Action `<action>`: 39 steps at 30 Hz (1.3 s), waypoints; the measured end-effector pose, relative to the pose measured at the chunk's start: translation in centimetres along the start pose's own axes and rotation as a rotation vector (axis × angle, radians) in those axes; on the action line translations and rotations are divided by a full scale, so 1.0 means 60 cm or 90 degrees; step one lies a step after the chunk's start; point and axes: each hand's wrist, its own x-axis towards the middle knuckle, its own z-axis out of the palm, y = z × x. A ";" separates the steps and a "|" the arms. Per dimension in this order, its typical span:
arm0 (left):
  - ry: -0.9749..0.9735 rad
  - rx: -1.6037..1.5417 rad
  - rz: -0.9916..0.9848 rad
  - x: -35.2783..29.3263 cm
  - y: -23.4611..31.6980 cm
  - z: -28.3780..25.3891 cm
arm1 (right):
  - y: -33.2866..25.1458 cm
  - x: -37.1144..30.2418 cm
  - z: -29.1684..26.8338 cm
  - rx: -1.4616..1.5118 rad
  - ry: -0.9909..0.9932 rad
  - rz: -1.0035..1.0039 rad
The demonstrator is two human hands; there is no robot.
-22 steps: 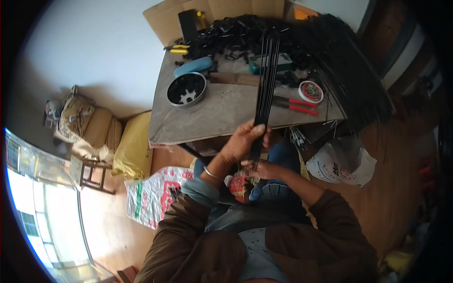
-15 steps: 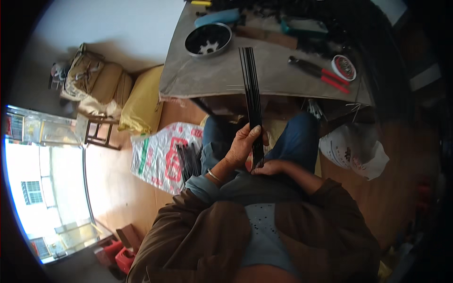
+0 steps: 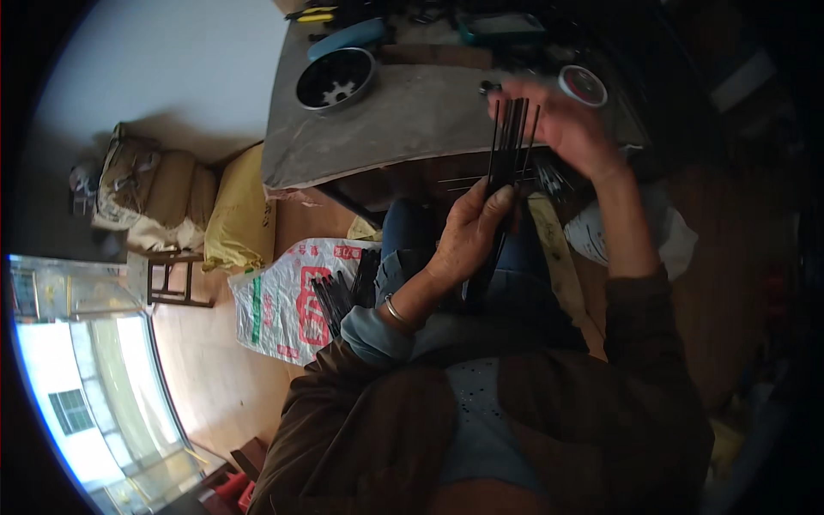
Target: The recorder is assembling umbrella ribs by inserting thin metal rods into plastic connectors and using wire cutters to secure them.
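Upright in my left hand (image 3: 472,227) is a bundle of thin black rods (image 3: 513,129), gripped between thumb and fingers. Their upper ends fan out a little, and the lower part runs down in front of my lap. My right hand (image 3: 562,124) is stretched over the table's right part, just beyond the rod tips, and blurred by motion. Close to its fingertips shows the black head of a hand tool (image 3: 489,87); the hand covers the rest of it. Whether those fingers grip anything is not clear. Beside this hand lies a small round container (image 3: 584,86).
On the grey table (image 3: 403,124) stand a round metal bowl (image 3: 365,90) with black pieces, a blue case (image 3: 348,39) and yellow-handled tools (image 3: 311,15). More black rods (image 3: 335,300) lie on a printed white sack (image 3: 275,300) at my left. A white plastic bag (image 3: 674,236) sits right.
My right hand has left the lower end of the bundle and moved forward and right over the red-handled tool. My left hand still holds the rods, now further right. The view has shifted.
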 end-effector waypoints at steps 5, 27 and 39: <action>0.059 -0.125 -0.071 0.010 -0.012 0.000 | -0.106 0.007 0.114 0.043 -0.283 -0.121; 0.080 -0.226 -0.130 -0.007 -0.006 0.002 | 0.008 -0.080 0.049 -0.593 0.005 0.076; 0.088 0.053 -0.060 -0.002 -0.005 -0.007 | 0.051 -0.108 -0.039 0.037 -0.116 0.273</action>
